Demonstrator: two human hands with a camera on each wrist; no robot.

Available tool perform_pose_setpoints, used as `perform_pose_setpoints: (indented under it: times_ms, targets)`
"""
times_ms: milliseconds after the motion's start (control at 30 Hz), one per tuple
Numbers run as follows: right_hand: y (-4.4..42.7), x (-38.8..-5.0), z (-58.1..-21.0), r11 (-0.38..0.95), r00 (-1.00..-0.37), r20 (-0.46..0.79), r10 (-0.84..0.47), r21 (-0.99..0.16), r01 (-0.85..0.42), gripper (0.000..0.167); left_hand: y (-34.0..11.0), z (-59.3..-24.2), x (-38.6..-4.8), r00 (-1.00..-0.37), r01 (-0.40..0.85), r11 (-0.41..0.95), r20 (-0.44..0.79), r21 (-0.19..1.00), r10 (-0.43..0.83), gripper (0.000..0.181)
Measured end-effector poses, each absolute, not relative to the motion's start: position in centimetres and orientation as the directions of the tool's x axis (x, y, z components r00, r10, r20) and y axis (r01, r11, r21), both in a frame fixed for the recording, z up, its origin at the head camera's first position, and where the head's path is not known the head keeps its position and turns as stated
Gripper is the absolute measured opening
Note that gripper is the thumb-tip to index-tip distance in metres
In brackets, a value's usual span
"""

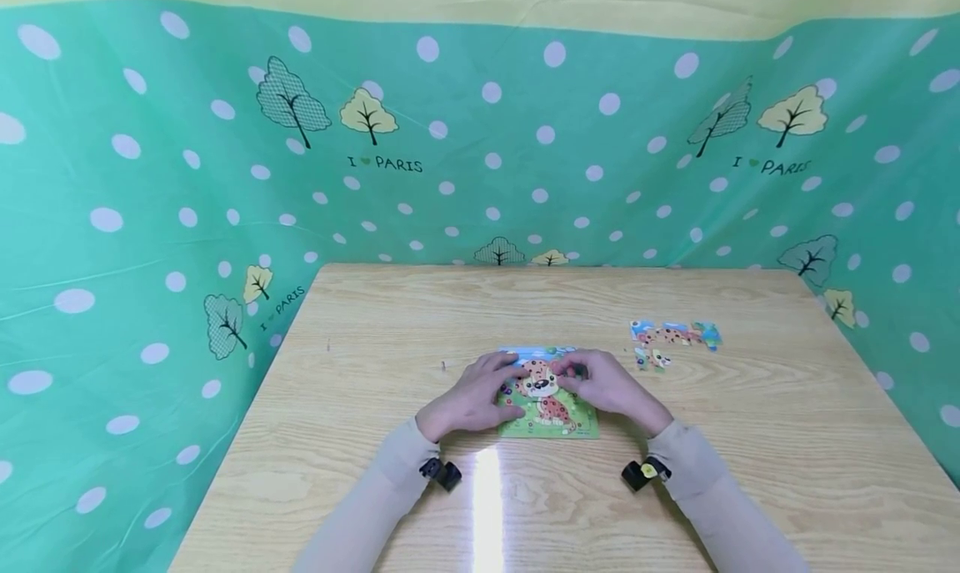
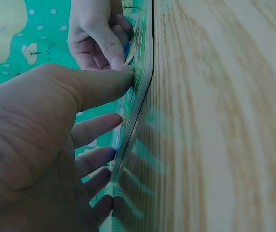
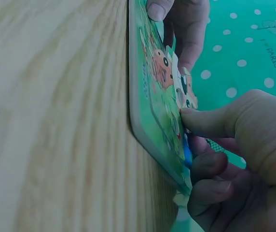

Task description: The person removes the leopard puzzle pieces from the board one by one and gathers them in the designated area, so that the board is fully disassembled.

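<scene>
A flat jigsaw board (image 1: 525,429) with a spotted cartoon animal lies on the wooden table. Over its left part, my left hand (image 1: 471,394) spreads its fingers, with the thumb (image 2: 111,79) touching the board. My right hand (image 1: 602,381) is at the board's upper right. Between its thumb and fingers it pinches a puzzle piece (image 3: 188,89) showing part of the animal's face. That piece stands tilted, partly raised off the board in the right wrist view. The fingers hide some of its outline.
Several loose puzzle pieces (image 1: 675,336) lie right of the board, some joined in a strip; a face piece (image 1: 657,359) lies just below them. A green dotted cloth (image 1: 525,173) hangs behind the table (image 1: 360,323).
</scene>
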State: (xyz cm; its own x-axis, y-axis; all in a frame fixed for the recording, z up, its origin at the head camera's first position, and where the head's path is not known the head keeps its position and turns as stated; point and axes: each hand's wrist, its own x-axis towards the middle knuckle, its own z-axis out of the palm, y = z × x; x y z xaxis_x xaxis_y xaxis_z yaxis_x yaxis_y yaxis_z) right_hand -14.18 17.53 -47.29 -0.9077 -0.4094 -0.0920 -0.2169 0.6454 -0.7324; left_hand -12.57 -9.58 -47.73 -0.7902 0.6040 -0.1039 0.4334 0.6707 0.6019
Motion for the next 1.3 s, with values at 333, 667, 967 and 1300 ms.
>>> perform_pose_setpoints:
  times_ms: [333,667,967,1300]
  targets:
    - [17.8,-14.6,-47.4,0.621,-0.891,-0.079,-0.448,-0.745,-0.246,0.011,-9.5,-47.4,-12.5,-0.792,0.429,0.672,-0.107,0.603,0.601,0.065]
    - [17.9,-14.4,-47.0,0.554,-0.907,-0.092,-0.41,-0.815,-0.168,0.015,-9.6,-47.5,-12.5,-0.788,0.429,0.669,-0.11,0.607,0.606,0.064]
    - [18.8,-14.4,-47.1,0.538,-0.923,-0.111,-0.367,-0.835,-0.113,0.019,-9.6,-47.5,-12.4,-0.789,0.423,0.677,-0.123,0.602,0.602,0.066]
    - [20.2,-14.4,-47.2,0.538,-0.939,-0.111,-0.326,-0.839,-0.087,0.023,-9.6,-47.5,-12.3,-0.795,0.411,0.681,-0.127,0.606,0.593,0.067]
